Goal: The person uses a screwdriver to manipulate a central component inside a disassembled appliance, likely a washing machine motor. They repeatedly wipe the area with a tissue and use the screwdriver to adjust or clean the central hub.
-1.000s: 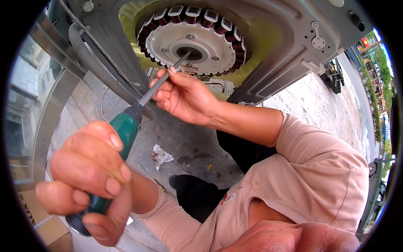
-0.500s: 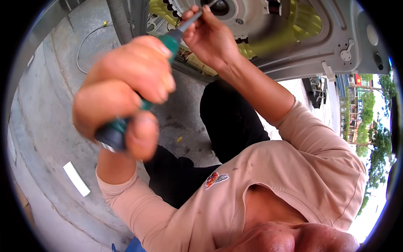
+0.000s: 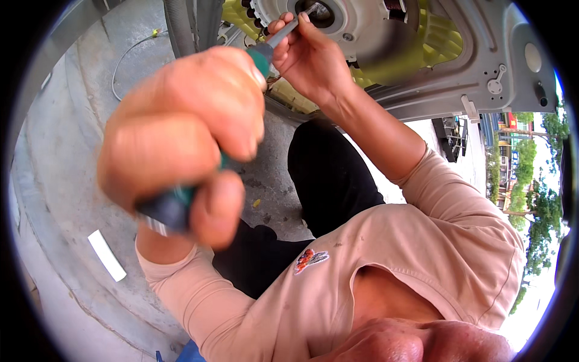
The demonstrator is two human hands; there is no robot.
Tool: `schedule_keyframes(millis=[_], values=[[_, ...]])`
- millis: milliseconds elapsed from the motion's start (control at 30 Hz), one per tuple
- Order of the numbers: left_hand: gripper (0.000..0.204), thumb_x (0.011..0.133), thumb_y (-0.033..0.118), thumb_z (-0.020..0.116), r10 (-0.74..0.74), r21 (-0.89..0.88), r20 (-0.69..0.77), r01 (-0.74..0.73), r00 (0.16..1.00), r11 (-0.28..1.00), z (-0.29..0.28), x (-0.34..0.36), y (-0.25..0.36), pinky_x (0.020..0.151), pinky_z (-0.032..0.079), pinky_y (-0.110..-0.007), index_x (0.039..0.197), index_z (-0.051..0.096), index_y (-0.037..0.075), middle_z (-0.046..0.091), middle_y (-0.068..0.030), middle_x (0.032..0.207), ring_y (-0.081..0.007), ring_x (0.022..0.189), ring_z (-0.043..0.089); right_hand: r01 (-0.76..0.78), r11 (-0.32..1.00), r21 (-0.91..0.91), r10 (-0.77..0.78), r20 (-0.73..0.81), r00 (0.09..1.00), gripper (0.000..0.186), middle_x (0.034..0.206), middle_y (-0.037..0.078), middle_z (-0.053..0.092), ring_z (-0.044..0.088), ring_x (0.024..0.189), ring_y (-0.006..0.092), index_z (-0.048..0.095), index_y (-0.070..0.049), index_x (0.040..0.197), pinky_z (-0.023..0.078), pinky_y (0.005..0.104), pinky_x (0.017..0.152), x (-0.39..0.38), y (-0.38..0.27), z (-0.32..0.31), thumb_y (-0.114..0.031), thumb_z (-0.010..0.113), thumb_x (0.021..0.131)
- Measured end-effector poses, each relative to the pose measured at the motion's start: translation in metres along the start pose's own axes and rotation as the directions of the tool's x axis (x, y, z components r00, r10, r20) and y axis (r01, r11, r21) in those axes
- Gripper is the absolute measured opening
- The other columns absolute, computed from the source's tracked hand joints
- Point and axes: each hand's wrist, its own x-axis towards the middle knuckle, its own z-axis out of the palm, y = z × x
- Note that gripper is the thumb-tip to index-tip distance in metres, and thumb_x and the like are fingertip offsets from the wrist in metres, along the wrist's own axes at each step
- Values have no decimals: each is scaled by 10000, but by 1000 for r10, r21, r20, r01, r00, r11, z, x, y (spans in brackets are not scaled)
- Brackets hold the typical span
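Note:
My left hand (image 3: pixel 181 127), blurred, is wrapped in a fist round the green and black handle of a screwdriver (image 3: pixel 263 55). Its butt end sticks out below the fist. The grey shaft slants up and to the right, towards a dark round opening (image 3: pixel 319 13) in a pale round hub (image 3: pixel 356 24). Around the shaft near its tip are the thumb and fingers of my right hand (image 3: pixel 313 66), palm turned up. Whether the tip touches anything inside the opening is hard to tell.
A grey metal frame (image 3: pixel 482 60) with yellow-green ribbed parts (image 3: pixel 443 39) surrounds the hub. A ribbed grey hose (image 3: pixel 179 27) and a thin cable (image 3: pixel 117 72) are at the upper left. On the concrete floor lies a white strip (image 3: pixel 107 256). My black-trousered knee (image 3: pixel 325 163) is just below the frame.
My left fist has moved slightly to the right, still round the screwdriver's handle. My right hand stays at the shaft, shifted slightly right and down in the view.

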Motion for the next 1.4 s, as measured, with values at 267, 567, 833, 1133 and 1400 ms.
schedule_keyframes(millis=[267, 567, 833, 1133, 1400], values=[[224, 833, 181, 578, 11, 34, -79, -9, 997, 999, 18, -1, -14, 595, 447, -404, 776, 388, 78, 531, -70, 762, -213, 549, 511, -51, 999, 4, 51, 53, 997, 252, 868, 27, 495, 443, 730, 133, 480, -71, 966, 392, 247, 630, 0, -5, -4, -291, 360, 994], [235, 815, 193, 615, 64, -3, -34, -64, 997, 998, 18, 2, 3, 564, 427, -378, 802, 404, 91, 523, -62, 741, -180, 541, 502, -58, 997, -54, 61, 63, 996, 252, 881, 26, 504, 449, 733, 129, 481, -73, 972, 391, 245, 623, -14, -1, 7, -302, 379, 988], [215, 841, 218, 577, 8, 15, -138, -6, 990, 1000, 10, 2, -2, 606, 410, -388, 851, 390, 113, 520, -42, 758, -168, 517, 484, -26, 998, -62, 33, 119, 992, 244, 890, 39, 509, 486, 711, 105, 490, -70, 969, 419, 234, 632, -1, -2, -3, -292, 390, 987], [173, 838, 233, 483, -89, -197, -200, 49, 976, 979, -33, -10, -10, 814, 348, -468, 955, 524, 113, 527, -48, 828, -189, 723, 501, -85, 996, 15, 82, 132, 988, 298, 838, 98, 543, 503, 745, 166, 510, -11, 986, 446, 263, 655, 1, 4, 10, -261, 349, 1000], [246, 832, 204, 412, -76, -263, -331, -14, 941, 965, -62, -34, -38, 894, 361, -528, 964, 581, 84, 567, -77, 851, -232, 757, 520, -119, 993, 20, 119, 12, 993, 258, 788, 72, 603, 573, 750, 181, 538, -72, 994, 481, 279, 642, 17, 14, -3, -289, 401, 982]])
